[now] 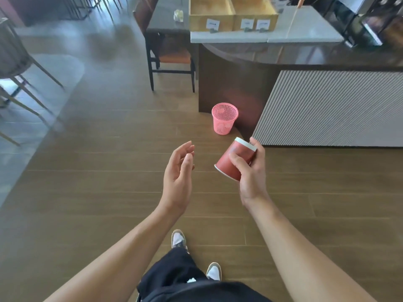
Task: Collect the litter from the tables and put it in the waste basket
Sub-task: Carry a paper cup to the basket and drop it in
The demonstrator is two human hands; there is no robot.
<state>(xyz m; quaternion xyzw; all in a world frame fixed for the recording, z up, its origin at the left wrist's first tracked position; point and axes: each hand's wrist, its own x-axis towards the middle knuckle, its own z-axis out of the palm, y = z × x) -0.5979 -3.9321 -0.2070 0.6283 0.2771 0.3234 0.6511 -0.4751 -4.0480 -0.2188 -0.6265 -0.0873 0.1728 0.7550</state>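
My right hand (250, 168) grips a red paper cup (234, 159) with white rims, tilted on its side over the wooden floor. My left hand (178, 171) hangs beside it to the left, fingers apart and holding nothing. A pink mesh waste basket (224, 118) stands upright on the floor ahead of both hands, close to the foot of the dark counter. A crumpled pale paper (178, 15) lies on the grey table at the back.
A dark curved counter (239, 79) with a ribbed white panel (331, 107) rises on the right. Wooden boxes (233, 18) with labels sit on its top. A black chair (172, 57) stands by the grey table (168, 20). More chairs (17, 62) stand on the left.
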